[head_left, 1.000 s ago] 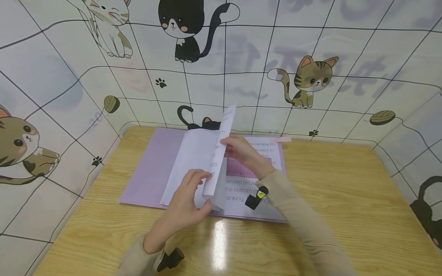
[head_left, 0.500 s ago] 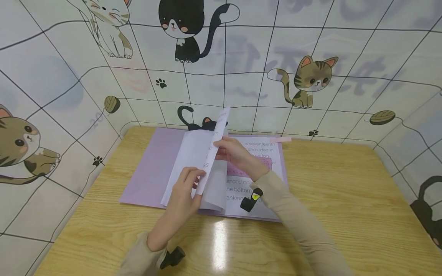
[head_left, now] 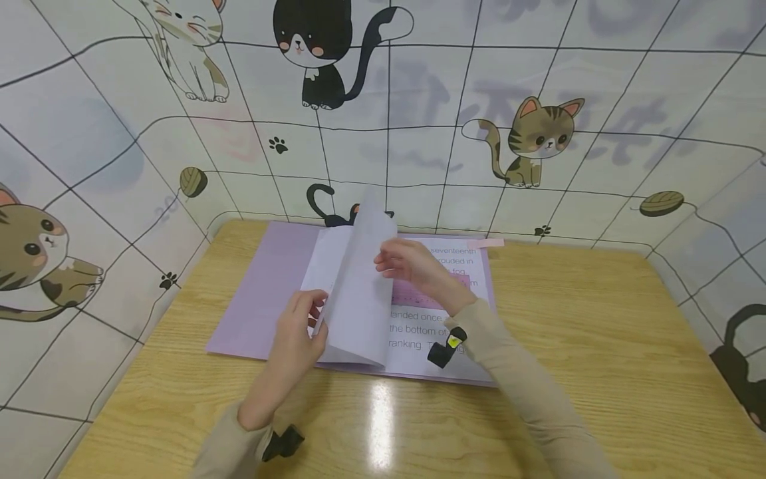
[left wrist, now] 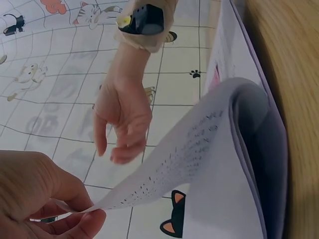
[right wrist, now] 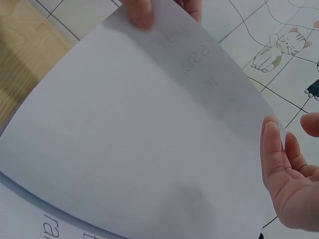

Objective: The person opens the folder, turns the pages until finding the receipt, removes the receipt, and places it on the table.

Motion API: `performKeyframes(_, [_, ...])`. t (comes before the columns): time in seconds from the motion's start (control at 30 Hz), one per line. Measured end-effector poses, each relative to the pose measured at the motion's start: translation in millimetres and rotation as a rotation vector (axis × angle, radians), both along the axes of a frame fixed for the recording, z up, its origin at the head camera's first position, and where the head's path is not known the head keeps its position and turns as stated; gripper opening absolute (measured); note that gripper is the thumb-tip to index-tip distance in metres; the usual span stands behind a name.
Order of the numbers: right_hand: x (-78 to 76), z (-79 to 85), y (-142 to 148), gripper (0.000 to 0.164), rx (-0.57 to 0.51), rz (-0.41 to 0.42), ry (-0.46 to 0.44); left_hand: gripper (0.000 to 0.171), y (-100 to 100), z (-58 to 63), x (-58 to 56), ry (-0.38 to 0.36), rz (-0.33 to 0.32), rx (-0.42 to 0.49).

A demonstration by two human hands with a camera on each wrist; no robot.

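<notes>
A booklet with a purple cover point(head_left: 254, 286) lies spread on the table. My left hand point(head_left: 293, 336) pinches the free edge of a white page point(head_left: 362, 299), thumb against fingers, as the left wrist view shows at the page edge point(left wrist: 144, 181). The page stands raised and bowed over the left half, its print showing faintly through in the right wrist view. My right hand point(head_left: 419, 266) hovers at the page's right side with fingers loosely bent and nothing in them; its thumb stands apart in the right wrist view point(right wrist: 294, 184).
On the right-hand printed page point(head_left: 419, 332) lies a flat pink strip with small markings point(head_left: 413, 294). A pale pink tab point(head_left: 491, 243) sticks out at the top right corner. The wooden table point(head_left: 598, 346) meets a cat-patterned wall covering point(head_left: 431, 159) behind.
The page has swung leftward, its blank side now facing up. My left hand has moved left with the page edge. My right hand has let go of the page.
</notes>
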State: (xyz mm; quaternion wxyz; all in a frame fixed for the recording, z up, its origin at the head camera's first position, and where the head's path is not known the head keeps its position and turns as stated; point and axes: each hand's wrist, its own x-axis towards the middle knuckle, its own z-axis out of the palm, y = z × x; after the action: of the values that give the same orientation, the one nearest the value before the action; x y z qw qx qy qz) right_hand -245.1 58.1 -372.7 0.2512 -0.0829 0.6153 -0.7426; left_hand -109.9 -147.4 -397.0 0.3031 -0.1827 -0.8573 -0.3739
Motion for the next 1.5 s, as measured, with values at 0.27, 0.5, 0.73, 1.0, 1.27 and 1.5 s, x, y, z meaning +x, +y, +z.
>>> performKeyframes(0.27, [-2.3,-3.4,20.2,0.010,0.048,-0.021,-0.003,0.042,-18.7,-15.2,-1.4,-0.045,0.052,-0.026])
performKeyframes(0.5, [-4.7,-9.3,38.8,0.014,0.084,-0.055,-0.022,0.046,-34.1,-26.6,-2.7,-0.122,0.085,-0.020])
performKeyframes(0.73, [-8.5,-18.8,58.1,0.014,0.134,-0.090,-0.032,0.053,-42.8,-34.4,-3.6,-0.256,0.123,-0.051])
performKeyframes(1.0, [-15.9,-34.9,85.6,0.017,0.150,-0.133,-0.021,0.038,-49.2,-44.1,-4.1,-0.367,0.130,-0.074])
performKeyframes(1.27, [-21.1,-45.1,115.7,0.027,0.189,-0.147,0.018,0.033,-53.2,-49.8,-5.9,-0.474,0.142,-0.098])
performKeyframes(1.5, [-19.7,-46.9,129.0,0.046,0.336,-0.205,0.035,0.032,-56.4,-56.6,-8.9,-0.516,0.152,-0.127])
